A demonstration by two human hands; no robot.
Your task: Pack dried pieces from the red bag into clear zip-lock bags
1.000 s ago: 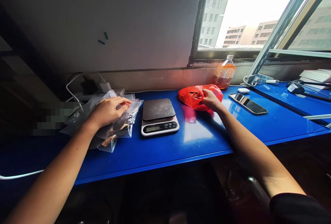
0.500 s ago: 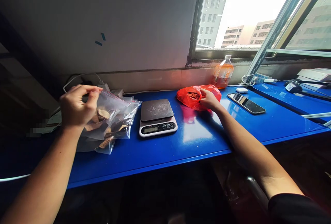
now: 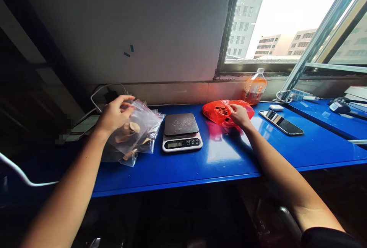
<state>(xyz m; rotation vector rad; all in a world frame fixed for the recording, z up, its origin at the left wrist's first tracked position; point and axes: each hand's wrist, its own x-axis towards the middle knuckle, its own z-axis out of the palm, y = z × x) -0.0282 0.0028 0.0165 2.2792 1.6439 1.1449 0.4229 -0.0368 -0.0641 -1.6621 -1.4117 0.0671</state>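
My left hand (image 3: 114, 116) has its thumb and fingers pinched at the top edge of a clear zip-lock bag (image 3: 145, 120), which holds pale, dried-looking slices. That bag lies over other clear bags (image 3: 130, 160) with similar pieces. On the right, my right hand (image 3: 240, 115) grips the edge of a red plastic bag (image 3: 210, 114) by its opening. Small reddish-brown bits (image 3: 222, 111) show inside. Between the two hands stands a kitchen scale (image 3: 182, 125) with a dark plate, nothing on it; its lit display is too small to read surely.
A bottle of orange drink (image 3: 255, 87) stands behind the red bag. A phone (image 3: 281, 122) and a small white case (image 3: 276, 107) lie to the right on the blue table (image 3: 183, 171). White cables (image 3: 37, 183) run at the left, and a metal frame (image 3: 308, 36) rises at right.
The view has shifted, so everything appears further right. My left hand has moved closer to the scale with the zip-lock bag. My right hand stays at the red bag's opening.
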